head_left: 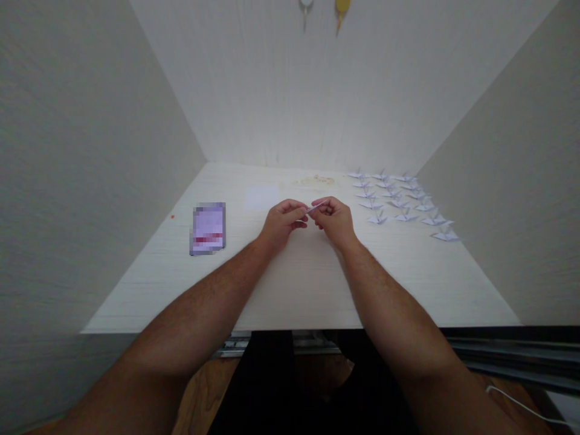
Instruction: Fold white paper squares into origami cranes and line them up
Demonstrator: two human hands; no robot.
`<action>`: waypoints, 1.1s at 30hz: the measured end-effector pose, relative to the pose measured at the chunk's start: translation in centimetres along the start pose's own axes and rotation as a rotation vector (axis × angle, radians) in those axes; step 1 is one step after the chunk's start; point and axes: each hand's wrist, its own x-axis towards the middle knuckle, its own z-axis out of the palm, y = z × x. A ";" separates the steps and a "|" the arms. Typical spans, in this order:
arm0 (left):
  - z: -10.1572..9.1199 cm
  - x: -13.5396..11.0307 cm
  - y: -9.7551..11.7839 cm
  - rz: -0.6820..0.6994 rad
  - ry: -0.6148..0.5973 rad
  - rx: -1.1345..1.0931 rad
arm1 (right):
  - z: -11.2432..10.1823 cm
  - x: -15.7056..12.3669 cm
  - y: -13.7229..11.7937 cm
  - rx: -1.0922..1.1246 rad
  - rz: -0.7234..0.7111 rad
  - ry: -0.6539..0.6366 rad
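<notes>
Between my two hands is a small folded piece of white paper (316,207), held a little above the white table (299,278). My left hand (286,222) pinches its left end between thumb and fingers. On the other side, the fingers of my right hand (333,220) are closed on its right end. Much of the paper is hidden by the fingers, so its exact folded shape does not show. Several white paper cranes (392,194) stand in rows to the right of my right hand.
A flat white paper sheet (261,197) lies behind my left hand. Farther left is a blurred purple-screened device (208,228), with a tiny orange bit (173,217) near the left wall. Brownish marks (318,180) show at the table's back. Walls enclose three sides.
</notes>
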 end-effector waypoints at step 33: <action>-0.3 0.5 -0.9 0.182 0.124 0.162 | 0.3 0.0 0.8 -0.074 -0.142 0.015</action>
